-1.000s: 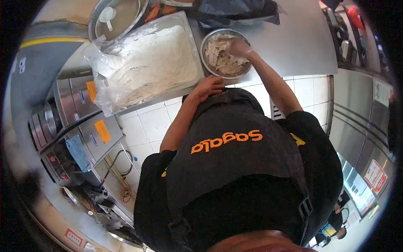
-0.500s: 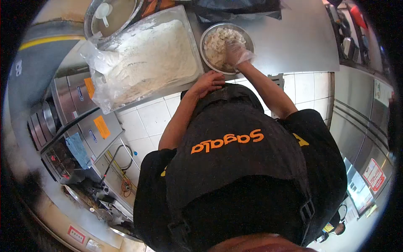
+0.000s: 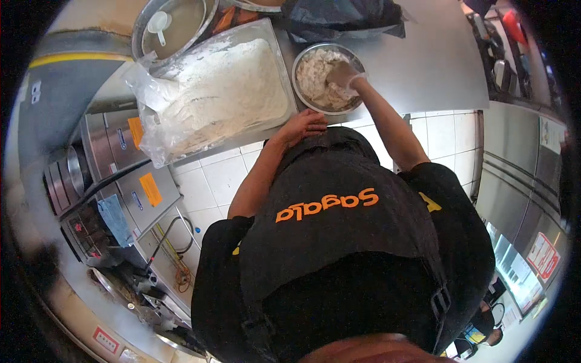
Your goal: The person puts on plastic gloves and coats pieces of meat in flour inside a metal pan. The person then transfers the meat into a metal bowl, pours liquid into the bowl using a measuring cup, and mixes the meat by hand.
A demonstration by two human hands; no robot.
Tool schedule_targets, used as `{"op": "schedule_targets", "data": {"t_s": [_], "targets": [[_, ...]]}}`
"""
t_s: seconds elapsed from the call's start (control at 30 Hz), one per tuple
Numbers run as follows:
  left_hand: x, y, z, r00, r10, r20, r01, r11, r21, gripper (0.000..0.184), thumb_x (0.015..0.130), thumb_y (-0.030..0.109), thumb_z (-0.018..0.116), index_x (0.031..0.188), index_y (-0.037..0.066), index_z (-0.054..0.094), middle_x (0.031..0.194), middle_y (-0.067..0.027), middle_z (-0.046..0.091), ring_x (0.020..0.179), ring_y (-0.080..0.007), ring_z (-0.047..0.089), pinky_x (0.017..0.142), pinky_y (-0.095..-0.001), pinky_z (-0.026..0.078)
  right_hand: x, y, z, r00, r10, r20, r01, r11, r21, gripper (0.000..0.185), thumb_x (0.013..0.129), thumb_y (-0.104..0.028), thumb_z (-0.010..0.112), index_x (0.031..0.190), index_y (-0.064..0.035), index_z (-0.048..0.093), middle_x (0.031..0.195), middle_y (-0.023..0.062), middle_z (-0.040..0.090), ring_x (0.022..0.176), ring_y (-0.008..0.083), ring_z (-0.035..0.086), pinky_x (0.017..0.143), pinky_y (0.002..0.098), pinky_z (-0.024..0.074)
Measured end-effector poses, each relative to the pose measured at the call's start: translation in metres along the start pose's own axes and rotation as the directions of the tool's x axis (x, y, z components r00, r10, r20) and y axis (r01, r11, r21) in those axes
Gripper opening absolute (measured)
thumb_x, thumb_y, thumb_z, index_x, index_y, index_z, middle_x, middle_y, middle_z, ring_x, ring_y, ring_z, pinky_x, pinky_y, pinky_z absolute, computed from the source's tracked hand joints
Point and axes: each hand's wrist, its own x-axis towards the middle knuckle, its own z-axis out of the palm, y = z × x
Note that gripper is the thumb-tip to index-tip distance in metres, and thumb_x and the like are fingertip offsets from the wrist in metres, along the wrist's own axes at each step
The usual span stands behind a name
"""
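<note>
A round metal bowl [image 3: 299, 91] stands near the front edge of the counter, holding a pale, lumpy, floury mixture [image 3: 318, 75]. My right hand [image 3: 346, 77], in a clear plastic glove, reaches into the mixture from the right. Its fingers are blurred and partly sunk in it, so their pose is hidden. At the bowl's near rim is my bare left hand [image 3: 304, 126], its fingers curled and close together against the bowl and the counter edge. To the left lies a metal tray [image 3: 279, 63] of white flour [image 3: 224, 85], with a crumpled clear plastic bag [image 3: 148, 97] over its left side.
Behind the tray sits a large round pan [image 3: 203, 36] of cloudy liquid with a white scoop [image 3: 159, 24]. A black plastic bag [image 3: 342, 18] lies behind the bowl. Steel counter [image 3: 423, 66] extends right. Steaming cooking equipment [image 3: 121, 290] stands lower left; another person [image 3: 484, 330] is lower right.
My right hand has shifted within the bowl, and the mixture looks more stirred together. My left hand stays by the rim. The view has tilted slightly, so the counter things sit lower.
</note>
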Motion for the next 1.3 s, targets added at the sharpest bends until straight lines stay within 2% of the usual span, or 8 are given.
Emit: {"op": "schedule_targets", "data": {"t_s": [0.2, 0.37, 0.57, 0.8, 0.87, 0.93, 1.0, 1.3], "targets": [[0.007, -0.006, -0.009, 0.999, 0.032, 0.026, -0.032, 0.999, -0.012, 0.049, 0.084, 0.037, 0.052, 0.115, 0.001, 0.039, 0.113, -0.0142, 0.049, 0.098, -0.0203, 0.052, 0.085, -0.0316, 0.042, -0.053, 0.003, -0.034, 0.971, -0.220, -0.093, 0.219, 0.975, -0.021, 0.035, 0.076, -0.018, 0.053, 0.111, -0.0160, 0.053, 0.115, 0.0130, 0.052, 0.107, 0.0300, 0.049, 0.092, 0.0368, 0.0377], [0.007, -0.009, -0.011, 1.000, 0.021, 0.021, -0.021, 1.000, -0.002, 0.048, 0.085, 0.038, 0.051, 0.115, 0.002, 0.039, 0.110, -0.0125, 0.052, 0.096, -0.0187, 0.053, 0.083, -0.0307, 0.042, -0.049, 0.031, -0.017, 0.964, -0.216, -0.154, 0.253, 0.924, 0.286, 0.036, 0.076, -0.015, 0.053, 0.113, -0.0156, 0.053, 0.118, 0.0111, 0.051, 0.107, 0.0279, 0.049, 0.094, 0.0352, 0.0369], [0.009, -0.009, -0.015, 0.999, 0.014, 0.040, -0.013, 1.000, -0.019, 0.047, 0.085, 0.038, 0.050, 0.113, 0.002, 0.041, 0.106, -0.0102, 0.056, 0.094, -0.0171, 0.054, 0.083, -0.0297, 0.043, -0.064, 0.001, -0.070, 0.994, 0.002, -0.107, 0.100, 0.329, 0.939, 0.035, 0.081, -0.015, 0.053, 0.114, -0.0026, 0.049, 0.107, 0.0102, 0.056, 0.091, 0.0187, 0.058, 0.075, 0.0303, 0.0506], [0.000, -0.003, -0.013, 0.999, 0.020, 0.043, -0.021, 0.999, 0.027, 0.046, 0.087, 0.037, 0.046, 0.120, 0.006, 0.041, 0.110, -0.0117, 0.055, 0.099, -0.0213, 0.053, 0.087, -0.0336, 0.039, -0.079, -0.018, -0.094, 0.982, 0.120, 0.149, -0.170, 0.193, 0.966, 0.036, 0.086, -0.018, 0.048, 0.115, 0.0029, 0.046, 0.106, 0.0141, 0.056, 0.088, 0.0183, 0.059, 0.073, 0.0294, 0.0519], [0.002, -0.004, -0.018, 0.997, 0.052, 0.060, -0.056, 0.996, 0.070, 0.047, 0.087, 0.038, 0.046, 0.120, 0.006, 0.040, 0.110, -0.0111, 0.055, 0.099, -0.0210, 0.053, 0.088, -0.0333, 0.039, -0.063, 0.021, -0.058, 0.995, -0.096, -0.005, 0.040, 0.360, 0.932, 0.048, 0.075, -0.024, 0.059, 0.116, -0.0006, 0.047, 0.114, 0.0123, 0.051, 0.102, 0.0219, 0.052, 0.086, 0.0315, 0.0437], [-0.003, -0.007, -0.020, 0.996, 0.053, 0.065, -0.059, 0.994, 0.094, 0.047, 0.087, 0.038, 0.045, 0.121, 0.006, 0.040, 0.110, -0.0107, 0.055, 0.099, -0.0209, 0.052, 0.089, -0.0332, 0.038, -0.067, 0.018, -0.057, 0.992, -0.122, -0.019, 0.045, 0.212, 0.976, 0.059, 0.068, -0.029, 0.067, 0.116, -0.0012, 0.047, 0.119, 0.0121, 0.048, 0.108, 0.0235, 0.049, 0.092, 0.0328, 0.0406], [-0.009, -0.001, -0.016, 0.997, 0.039, 0.069, -0.046, 0.993, 0.105, 0.046, 0.088, 0.037, 0.044, 0.121, 0.006, 0.039, 0.111, -0.0105, 0.055, 0.100, -0.0209, 0.052, 0.090, -0.0333, 0.038, -0.104, -0.025, -0.102, 0.991, 0.038, 0.127, -0.115, -0.230, 0.966, 0.068, 0.062, -0.034, 0.072, 0.115, 0.0013, 0.047, 0.118, 0.0135, 0.048, 0.105, 0.0230, 0.051, 0.091, 0.0332, 0.0426], [0.002, -0.010, -0.024, 0.993, 0.010, 0.113, -0.023, 0.993, 0.117, 0.048, 0.088, 0.042, 0.040, 0.125, 0.011, 0.036, 0.112, -0.0103, 0.053, 0.104, -0.0209, 0.049, 0.091, -0.0357, 0.035, -0.118, -0.012, -0.136, 0.935, -0.180, -0.305, 0.265, -0.218, 0.939, 0.041, 0.078, -0.014, 0.057, 0.113, 0.0042, 0.047, 0.105, 0.0139, 0.057, 0.087, 0.0177, 0.059, 0.076, 0.0275, 0.0505]]}}
